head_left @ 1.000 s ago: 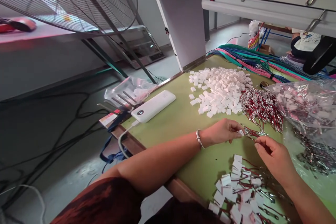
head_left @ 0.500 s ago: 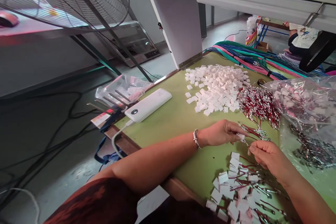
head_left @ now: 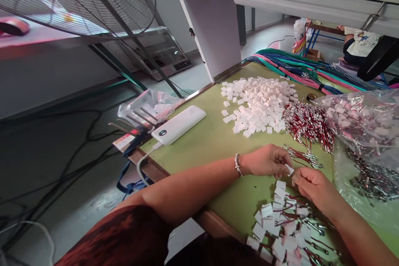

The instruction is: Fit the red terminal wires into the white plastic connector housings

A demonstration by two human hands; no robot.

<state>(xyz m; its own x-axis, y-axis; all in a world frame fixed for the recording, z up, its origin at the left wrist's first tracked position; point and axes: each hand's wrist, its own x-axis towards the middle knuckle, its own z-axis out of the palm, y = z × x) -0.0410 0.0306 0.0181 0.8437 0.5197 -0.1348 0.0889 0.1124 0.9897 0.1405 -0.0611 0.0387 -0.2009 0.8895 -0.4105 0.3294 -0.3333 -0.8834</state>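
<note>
Your hands have closed up since a second ago. Your right hand has come left across the gap, and its fingertips now meet the white housing that your left hand pinches between thumb and forefinger. The red wire that stretched between them earlier is hidden now, so I judge it has gone into the housing, though the frame does not show the seating.

Your right fingers are bunched tight against the housing; I cannot tell whether they grip anything. The housing sits just above the green tabletop, right of centre in the frame, over the near pile of finished pieces. It is small, but its long axis seems to run from upper left to lower right, with the lower end facing your right hand.

Farther up the frame lie the heap of loose housings and, touching its right edge, the red leads.
</note>
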